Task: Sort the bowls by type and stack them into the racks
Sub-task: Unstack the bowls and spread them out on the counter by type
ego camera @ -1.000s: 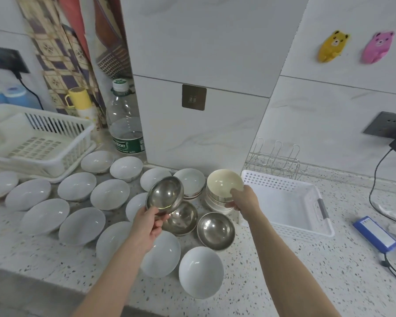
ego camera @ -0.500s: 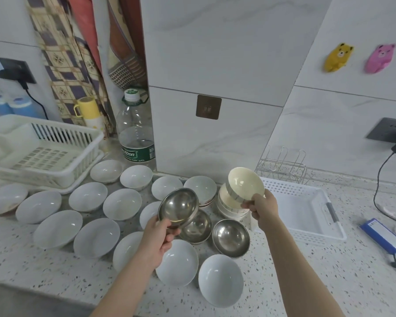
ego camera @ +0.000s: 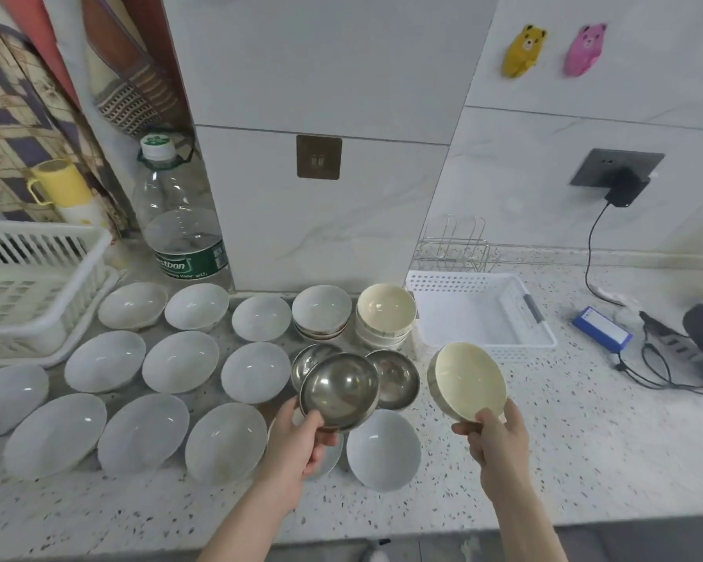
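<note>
Above the counter (ego camera: pixel 585 460), your left hand (ego camera: pixel 297 444) gripped a steel bowl (ego camera: pixel 337 389), your right (ego camera: pixel 500 440) pinched a cream bowl (ego camera: pixel 469 381) near the basket (ego camera: pixel 542 332); best kept level, set down separately.

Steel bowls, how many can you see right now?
3. One steel bowl is held in the left hand; two sit on the counter behind it, partly covered. More may be hidden.

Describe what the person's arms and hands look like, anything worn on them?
Both forearms are bare as far as the picture's lower edge, with no sleeves in view. The left hand and right hand wear no gloves, and no rings, watch or wristband can be seen on them. Nothing is marked or strapped on either arm.
</note>
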A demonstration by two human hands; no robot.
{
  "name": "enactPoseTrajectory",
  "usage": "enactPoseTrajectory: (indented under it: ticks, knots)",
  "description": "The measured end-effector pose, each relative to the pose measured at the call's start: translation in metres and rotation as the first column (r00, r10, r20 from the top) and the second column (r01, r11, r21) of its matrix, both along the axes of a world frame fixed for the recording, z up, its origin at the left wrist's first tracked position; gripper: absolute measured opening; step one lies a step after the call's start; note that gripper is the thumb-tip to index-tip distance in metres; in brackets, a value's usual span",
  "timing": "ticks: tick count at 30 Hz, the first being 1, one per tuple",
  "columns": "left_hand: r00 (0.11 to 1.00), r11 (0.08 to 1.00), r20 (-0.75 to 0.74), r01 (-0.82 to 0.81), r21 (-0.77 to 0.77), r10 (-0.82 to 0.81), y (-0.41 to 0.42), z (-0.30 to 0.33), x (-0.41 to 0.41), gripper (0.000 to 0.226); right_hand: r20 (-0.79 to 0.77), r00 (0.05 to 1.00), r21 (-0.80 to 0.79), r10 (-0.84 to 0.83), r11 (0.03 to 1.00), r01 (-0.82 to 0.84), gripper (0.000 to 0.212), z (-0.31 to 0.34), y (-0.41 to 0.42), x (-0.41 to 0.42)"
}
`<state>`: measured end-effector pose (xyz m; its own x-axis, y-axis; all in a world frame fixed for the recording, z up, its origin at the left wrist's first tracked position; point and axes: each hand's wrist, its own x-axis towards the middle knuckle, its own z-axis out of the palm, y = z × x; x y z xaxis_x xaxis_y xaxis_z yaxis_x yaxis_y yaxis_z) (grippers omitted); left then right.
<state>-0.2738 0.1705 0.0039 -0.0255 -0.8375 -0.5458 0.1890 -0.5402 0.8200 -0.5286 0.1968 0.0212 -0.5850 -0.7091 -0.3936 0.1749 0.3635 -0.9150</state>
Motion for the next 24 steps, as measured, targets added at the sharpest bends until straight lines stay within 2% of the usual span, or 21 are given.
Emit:
enactPoseTrajectory:
  ticks: [6, 15, 24]
  knots:
    - [1.0, 0.999, -0.016, 0.027, 0.032, -0.027, 0.015, -0.007, -0.027, 0.032, -0.03, 0.999, 0.114, 0.012, 0.993, -0.008, 0.058, -0.028, 0.023, -0.024]
    - [0.995, 0.994, 0.003, -0.103, 0.025, 0.103, 0.018, -0.012, -0.076, 0.03, -0.034, 0.962, 0.208, 0.272, 0.943, -0.259, 0.069, -0.053, -0.013, -0.059]
    - [0.97, 0.971, 0.052, -0.237, 0.028, 0.236, 0.019, -0.019, -0.117, 0.033, 0.002, 0.903, 0.185, 0.429, 0.888, -0.422, 0.056, -0.066, -0.047, -0.08]
